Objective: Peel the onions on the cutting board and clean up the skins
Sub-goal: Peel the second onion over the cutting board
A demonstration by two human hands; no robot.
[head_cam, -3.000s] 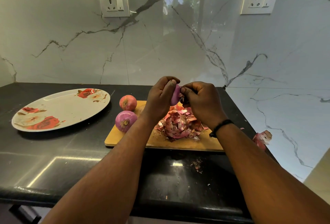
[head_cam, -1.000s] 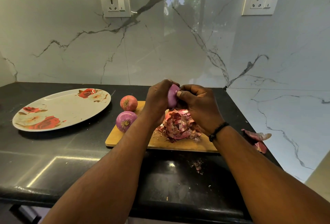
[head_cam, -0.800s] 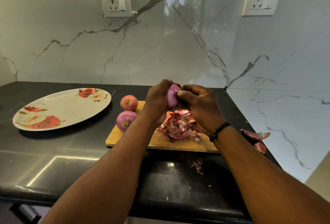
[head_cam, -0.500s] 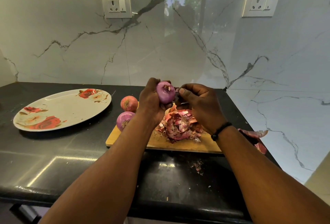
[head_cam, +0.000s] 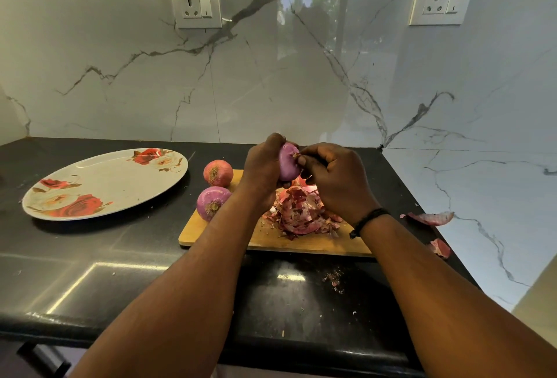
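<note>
My left hand (head_cam: 262, 166) grips a purple, mostly peeled onion (head_cam: 288, 163) above the wooden cutting board (head_cam: 301, 240). My right hand (head_cam: 334, 178) pinches at the onion's tip with thumb and fingertips. Under both hands a heap of red onion skins (head_cam: 301, 211) lies on the board. Two more onions stand at the board's left end: an orange-red one (head_cam: 218, 173) at the back and a purple one (head_cam: 212, 202) in front of it.
A floral oval plate (head_cam: 102, 184) lies on the black counter to the left. Loose skin pieces (head_cam: 431, 217) (head_cam: 440, 248) lie on the counter by the right wall. Small skin crumbs (head_cam: 333, 279) dot the counter in front of the board. Marble walls close in behind and on the right.
My left hand has turned the onion in its grip, and my right hand's fingers have moved to the onion's tip. The board, plate and other onions have not moved.
</note>
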